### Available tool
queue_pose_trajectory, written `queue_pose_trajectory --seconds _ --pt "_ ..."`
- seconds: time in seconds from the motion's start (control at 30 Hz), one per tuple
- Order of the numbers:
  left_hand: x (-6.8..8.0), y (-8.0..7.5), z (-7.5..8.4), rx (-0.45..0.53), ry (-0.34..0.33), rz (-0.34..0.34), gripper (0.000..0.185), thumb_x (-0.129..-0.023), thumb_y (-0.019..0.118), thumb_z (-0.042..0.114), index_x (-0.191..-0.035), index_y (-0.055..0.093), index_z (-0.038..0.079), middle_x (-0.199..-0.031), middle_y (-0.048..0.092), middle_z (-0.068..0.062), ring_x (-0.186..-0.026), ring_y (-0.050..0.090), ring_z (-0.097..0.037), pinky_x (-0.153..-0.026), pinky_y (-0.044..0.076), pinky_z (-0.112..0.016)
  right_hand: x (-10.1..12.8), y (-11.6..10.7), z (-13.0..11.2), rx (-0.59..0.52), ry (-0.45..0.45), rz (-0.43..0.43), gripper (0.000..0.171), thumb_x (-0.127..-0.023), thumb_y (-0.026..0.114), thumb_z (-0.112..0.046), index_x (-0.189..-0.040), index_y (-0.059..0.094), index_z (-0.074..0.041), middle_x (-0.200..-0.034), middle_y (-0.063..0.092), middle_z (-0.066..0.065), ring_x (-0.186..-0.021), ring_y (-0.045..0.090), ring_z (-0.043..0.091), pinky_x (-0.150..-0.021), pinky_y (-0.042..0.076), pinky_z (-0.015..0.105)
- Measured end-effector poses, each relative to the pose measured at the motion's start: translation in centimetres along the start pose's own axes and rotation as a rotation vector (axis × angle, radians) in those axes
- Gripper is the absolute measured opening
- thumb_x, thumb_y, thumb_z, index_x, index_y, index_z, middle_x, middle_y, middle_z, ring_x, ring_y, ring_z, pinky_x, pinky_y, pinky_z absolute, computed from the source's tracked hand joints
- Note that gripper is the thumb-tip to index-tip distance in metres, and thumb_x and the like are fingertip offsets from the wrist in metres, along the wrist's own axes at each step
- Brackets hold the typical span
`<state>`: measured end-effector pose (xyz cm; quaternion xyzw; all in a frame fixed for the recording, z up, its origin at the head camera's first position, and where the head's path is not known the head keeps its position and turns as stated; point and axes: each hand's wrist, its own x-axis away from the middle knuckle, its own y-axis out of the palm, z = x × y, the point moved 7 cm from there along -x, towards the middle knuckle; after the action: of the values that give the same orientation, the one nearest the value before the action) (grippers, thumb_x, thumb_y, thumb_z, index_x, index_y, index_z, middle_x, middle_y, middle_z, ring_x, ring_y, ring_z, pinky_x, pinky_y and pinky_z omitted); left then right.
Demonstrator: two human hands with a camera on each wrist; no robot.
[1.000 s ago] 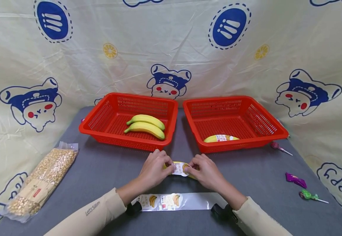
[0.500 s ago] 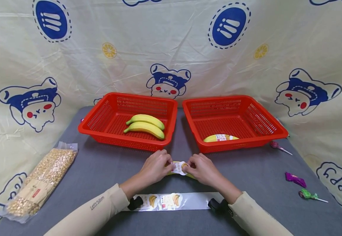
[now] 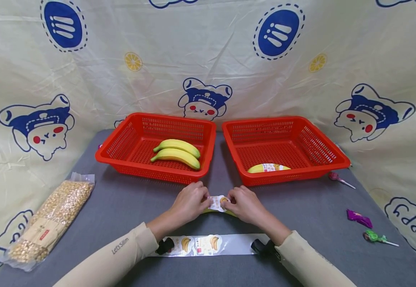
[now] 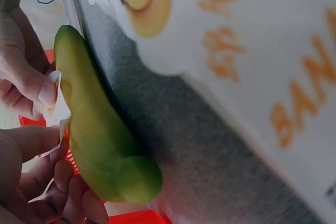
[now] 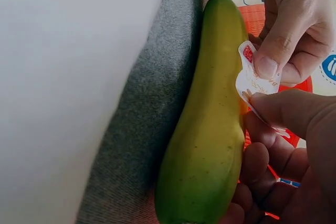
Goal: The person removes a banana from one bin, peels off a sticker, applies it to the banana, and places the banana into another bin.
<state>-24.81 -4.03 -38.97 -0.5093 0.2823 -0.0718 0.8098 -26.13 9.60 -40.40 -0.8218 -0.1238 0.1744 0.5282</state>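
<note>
In the head view a banana (image 3: 231,214) lies crosswise on the grey cloth, partly covered by a white banana-print sticker (image 3: 216,203). My left hand (image 3: 190,201) pinches the sticker's left end between thumb and finger. At its right end my right hand (image 3: 247,205) pinches it the same way. Both wrist views show the sticker (image 5: 253,81) along the far side of the banana (image 4: 97,114); how much of it is stuck down cannot be told. Fingers of the right hand lie close against the banana (image 5: 207,114). Nearer me is a sticker strip (image 3: 238,244) with two labels in sight.
The left red basket (image 3: 157,172) contains two bananas (image 3: 177,154). One labelled banana (image 3: 256,169) lies in the right red basket (image 3: 322,168). A bag of kernels (image 3: 53,215) is at left; a purple-wrapped candy (image 3: 359,218) and two lollipops (image 3: 374,236) are at right.
Both wrists have shifted slightly forward, and the right hand a little to the left. The sticker has moved slightly away from me, covering the banana's far edge. Baskets and strip have stayed put.
</note>
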Motion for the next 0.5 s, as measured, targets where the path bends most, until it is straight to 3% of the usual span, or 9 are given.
queue_pose_trajectory --seconds 0.2,0.5 --pt "0.17 0.11 0.33 -0.084 0.064 0.013 0.012 -0.080 0.071 0.023 -0.075 0.067 0.013 -0.071 0.052 0.003 -0.067 0.050 -0.013 -0.057 0.041 -0.024 0.03 -0.01 -0.43 0.066 -0.022 0.042 0.028 -0.077 0.071 -0.026 -0.058 0.052 -0.016 -0.057 0.044 -0.005 -0.063 0.039 0.011 -0.057 0.030 0.025" --pt "0.44 0.13 0.57 -0.112 0.084 0.022 0.014 -0.079 0.072 0.023 -0.075 0.064 0.012 -0.075 0.051 0.002 -0.070 0.049 -0.013 -0.058 0.043 -0.025 0.42 0.24 -0.56 0.138 -0.011 0.085 0.020 -0.076 0.073 -0.025 -0.066 0.058 -0.016 -0.060 0.045 -0.006 -0.066 0.039 0.010 -0.057 0.032 0.024"
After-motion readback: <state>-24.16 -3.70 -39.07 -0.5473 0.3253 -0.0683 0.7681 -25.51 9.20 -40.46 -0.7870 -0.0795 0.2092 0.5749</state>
